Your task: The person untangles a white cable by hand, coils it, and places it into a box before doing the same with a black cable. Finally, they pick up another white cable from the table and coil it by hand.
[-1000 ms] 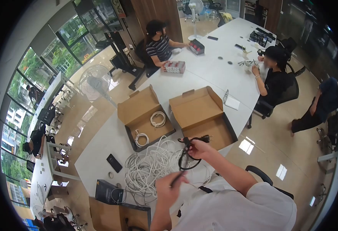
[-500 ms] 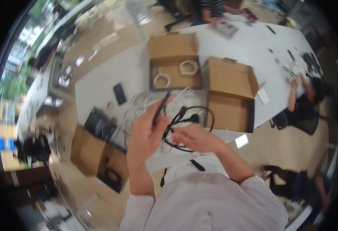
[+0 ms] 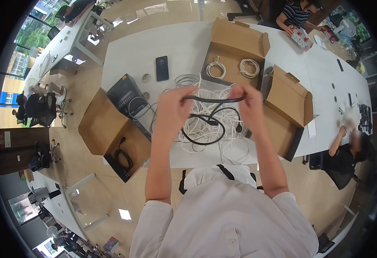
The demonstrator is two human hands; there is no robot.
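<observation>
A black cable [image 3: 214, 100] is stretched between my hands, with loops and plug ends hanging below. My left hand [image 3: 174, 107] is closed around one part of it. On the other side my right hand [image 3: 247, 101] grips it too, a little blurred. Beneath lies a tangled heap of white cables [image 3: 201, 139] on the white table [image 3: 132, 45]. An open cardboard box [image 3: 233, 49] behind the heap holds two coiled white cables [image 3: 249, 68]. At the left, another open box [image 3: 103, 122] has a coiled black cable [image 3: 123, 158] inside.
A third open box [image 3: 289, 96] stands at the right. A phone [image 3: 162, 69], a roll of tape [image 3: 145, 78] and a dark printed box [image 3: 128, 95] lie on the left side. One person [image 3: 293, 16] sits at the far side, another person [image 3: 347, 146] at the right.
My hands have moved apart, drawing the black cable out between them where it was bunched before. The view has swung, so the table and boxes appear shifted.
</observation>
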